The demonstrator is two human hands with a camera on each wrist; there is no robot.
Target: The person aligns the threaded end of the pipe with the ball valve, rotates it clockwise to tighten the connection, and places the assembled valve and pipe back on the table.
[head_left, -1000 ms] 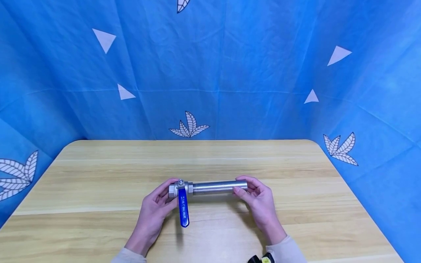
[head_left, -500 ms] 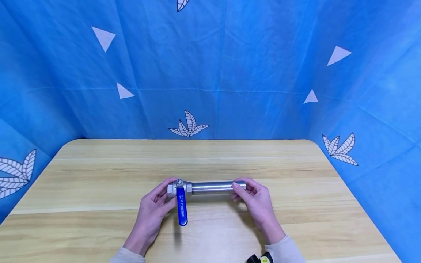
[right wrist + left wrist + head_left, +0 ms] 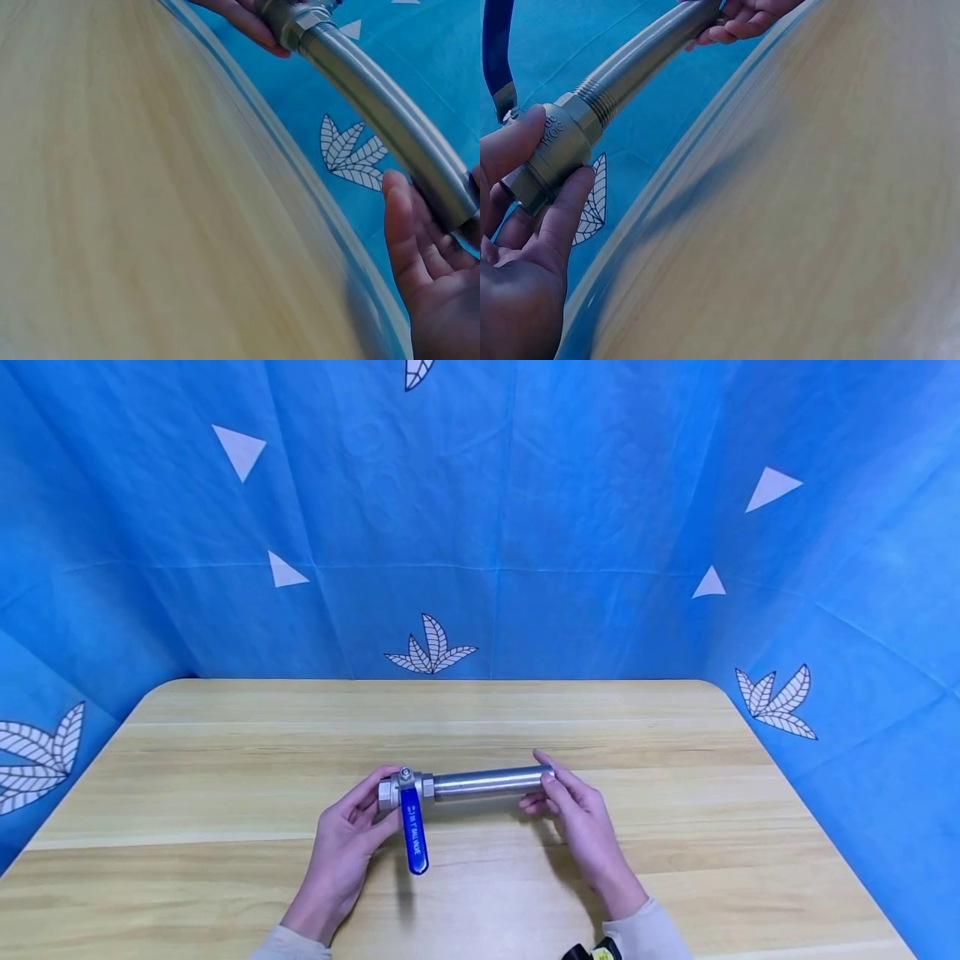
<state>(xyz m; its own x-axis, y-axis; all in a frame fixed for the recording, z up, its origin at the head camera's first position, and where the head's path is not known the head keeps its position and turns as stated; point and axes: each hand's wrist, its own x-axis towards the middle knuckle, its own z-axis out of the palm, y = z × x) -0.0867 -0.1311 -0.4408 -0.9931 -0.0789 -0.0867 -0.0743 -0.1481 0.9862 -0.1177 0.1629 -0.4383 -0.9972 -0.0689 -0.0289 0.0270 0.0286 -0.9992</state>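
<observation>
My left hand (image 3: 347, 847) grips a silver ball valve (image 3: 562, 146) by its left end, thumb and fingers around the body. The valve's long blue lever (image 3: 415, 831) points down towards me. A steel pipe (image 3: 487, 782) sits in the valve's right side, some thread showing at the joint in the left wrist view. My right hand (image 3: 585, 827) is at the pipe's free end, which lies between thumb and index finger. That index finger reaches up beyond the pipe; the lower fingers hang loose beneath it. Valve and pipe are held above the table, tilted slightly up to the right.
A pale wooden table (image 3: 225, 752) with rounded far corners lies under both hands. Blue cloth (image 3: 600, 485) with white leaves and triangles hangs along its back and sides. A black object with a yellow label (image 3: 602, 953) is at my right wrist.
My right thumb has shifted up over the pipe's end while the index finger has extended upwards and the other fingers have loosened. The pipe's right end is slightly higher. My left hand keeps its grip.
</observation>
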